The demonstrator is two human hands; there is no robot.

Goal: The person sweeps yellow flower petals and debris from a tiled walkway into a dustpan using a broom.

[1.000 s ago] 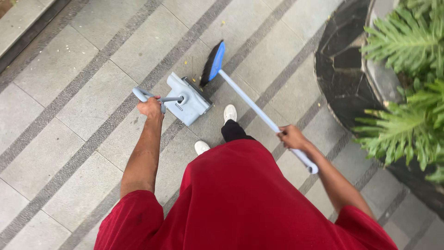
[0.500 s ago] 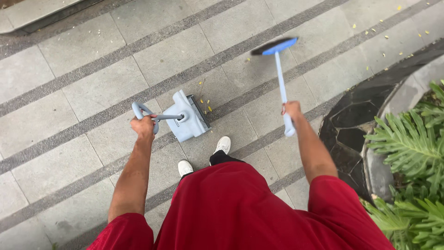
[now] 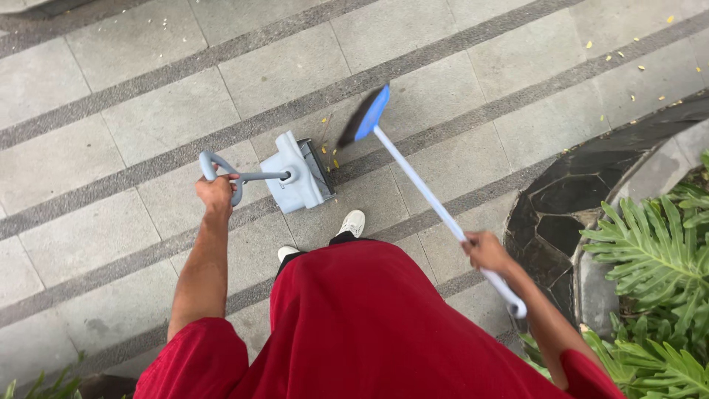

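Left hand [image 3: 216, 193] clenched on the dustpan [image 3: 297, 174] handle at 10 o'clock; pan sits on the paving, mouth toward 2. Yellow bits [image 3: 330, 151] lie just beside its lip. Broom [image 3: 413, 185] head blurred at 12, right hand [image 3: 486, 251] gripping the shaft at 3. I judge a sweep-in stroke underway; next needs the bristles drawn toward the pan. Pan's inside hidden; legs mostly covered by red cloth.

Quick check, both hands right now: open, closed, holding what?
Left hand: closed on the dustpan handle.
Right hand: closed on the broom handle.
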